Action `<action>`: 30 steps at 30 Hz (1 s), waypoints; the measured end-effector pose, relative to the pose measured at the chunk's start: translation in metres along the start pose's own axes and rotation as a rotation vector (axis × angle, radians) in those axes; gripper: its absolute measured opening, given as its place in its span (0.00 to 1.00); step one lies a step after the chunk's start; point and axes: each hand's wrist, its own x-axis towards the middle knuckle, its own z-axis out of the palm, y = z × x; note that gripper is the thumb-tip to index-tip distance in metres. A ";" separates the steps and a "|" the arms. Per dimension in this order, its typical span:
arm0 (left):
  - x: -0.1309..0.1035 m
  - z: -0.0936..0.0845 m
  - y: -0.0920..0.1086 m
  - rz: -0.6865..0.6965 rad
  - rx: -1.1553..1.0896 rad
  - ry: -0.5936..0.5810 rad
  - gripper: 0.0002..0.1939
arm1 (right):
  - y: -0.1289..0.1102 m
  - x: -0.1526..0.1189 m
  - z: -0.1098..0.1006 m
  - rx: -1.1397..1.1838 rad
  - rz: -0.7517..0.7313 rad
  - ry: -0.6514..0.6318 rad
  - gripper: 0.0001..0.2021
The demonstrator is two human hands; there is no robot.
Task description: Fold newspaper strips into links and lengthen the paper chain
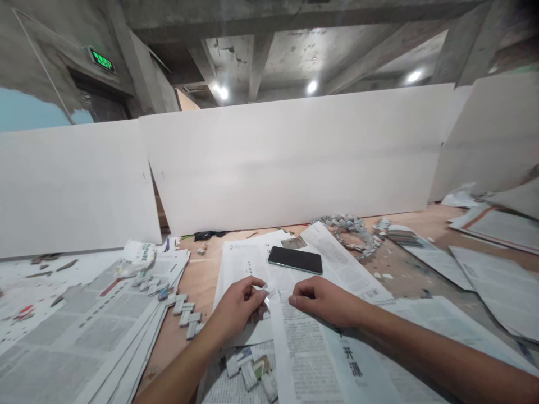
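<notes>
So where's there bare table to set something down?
The tan table shows bare between the folded-paper chain and the middle newspapers, and in a strip between the tall white board and the right-hand papers. It looks crowded around the paper ring, and in the middle, with the phone, left hand and right hand.

A black phone (295, 260) lies on newspaper sheets (248, 258) just beyond the fingers, with white panels (290, 163) standing farther beyond them.
</notes>
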 end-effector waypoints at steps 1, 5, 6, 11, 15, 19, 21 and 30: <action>0.001 0.000 -0.002 0.023 0.021 0.015 0.17 | 0.000 0.002 0.000 -0.010 -0.006 0.009 0.16; 0.005 0.002 -0.009 0.009 -0.005 0.017 0.19 | 0.004 0.008 0.004 -0.059 -0.036 0.031 0.16; 0.005 0.003 -0.009 0.000 -0.017 0.014 0.19 | 0.005 0.008 0.006 -0.071 -0.043 0.035 0.16; 0.004 0.003 -0.003 -0.051 -0.055 -0.018 0.21 | 0.006 0.006 0.008 -0.095 -0.050 0.046 0.17; 0.004 -0.003 -0.002 -0.093 -0.096 0.004 0.22 | 0.005 0.005 0.006 -0.106 -0.055 0.048 0.17; 0.003 -0.008 -0.003 -0.118 -0.121 0.043 0.22 | 0.007 0.004 0.004 -0.091 -0.056 0.064 0.17; 0.003 -0.006 -0.003 -0.125 -0.115 0.028 0.21 | 0.008 0.004 0.004 -0.088 -0.055 0.068 0.16; 0.000 0.005 -0.001 -0.076 -0.031 -0.067 0.16 | 0.006 0.001 0.006 -0.132 -0.078 0.099 0.16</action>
